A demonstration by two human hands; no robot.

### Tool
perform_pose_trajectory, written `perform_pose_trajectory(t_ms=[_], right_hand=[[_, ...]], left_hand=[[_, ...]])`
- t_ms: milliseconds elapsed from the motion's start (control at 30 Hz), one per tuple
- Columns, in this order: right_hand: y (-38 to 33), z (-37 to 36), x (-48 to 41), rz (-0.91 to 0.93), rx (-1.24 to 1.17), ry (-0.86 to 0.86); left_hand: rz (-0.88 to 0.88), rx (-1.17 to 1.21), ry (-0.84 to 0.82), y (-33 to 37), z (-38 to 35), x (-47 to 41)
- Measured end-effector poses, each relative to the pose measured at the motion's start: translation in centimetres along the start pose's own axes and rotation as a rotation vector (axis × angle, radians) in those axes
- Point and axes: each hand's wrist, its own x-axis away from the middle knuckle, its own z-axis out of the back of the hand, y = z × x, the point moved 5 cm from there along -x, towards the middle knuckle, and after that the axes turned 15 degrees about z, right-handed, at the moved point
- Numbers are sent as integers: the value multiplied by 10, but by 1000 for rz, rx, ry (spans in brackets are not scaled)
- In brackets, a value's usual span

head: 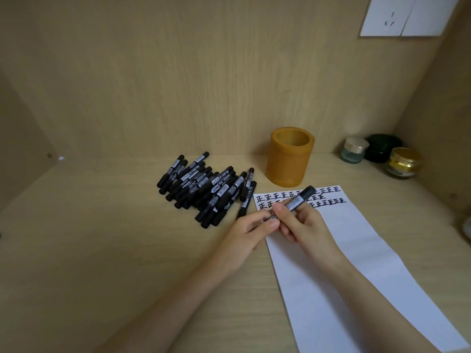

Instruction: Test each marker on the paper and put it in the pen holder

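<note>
A slim black marker (295,203) with a barcoded white label is gripped at mid-barrel by the right hand (304,226) and at its near end by the left hand (251,229), above the paper (356,250). Its long axis is tilted up and away, towards the round amber pen holder (289,157) beyond the grip. A heap of matching markers (204,187) is seen left of the grip on the pale wood-grain desk (102,238).

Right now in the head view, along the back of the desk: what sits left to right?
pile of black markers → pen holder → clear jar with a pale lid → dark green jar → gold-lidded jar. The hands and the held marker overlap the paper, so they are left out.
</note>
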Motion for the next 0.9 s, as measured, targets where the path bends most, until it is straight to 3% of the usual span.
perform_pose_trajectory(t_ms=[100,200,333,433,533,900], right_hand=[[-2,1,1,7,2,43],[-7,14,-2,8,-41,239],[-12,43,-8,5,-63,450],[-2,44,-9,-65,-64,446],[6,30,-6,-122,-27,359],[16,20,-6,-90,194,308]], left_hand=[[-41,-92,34,8,-3,6],[-2,-198,203,-3,11,4],[28,-547,307,-15,25,9],[-52,-771,283,-17,17,15],[-111,-850,275,-19,13,15],[30,-876,223,-28,11,7]])
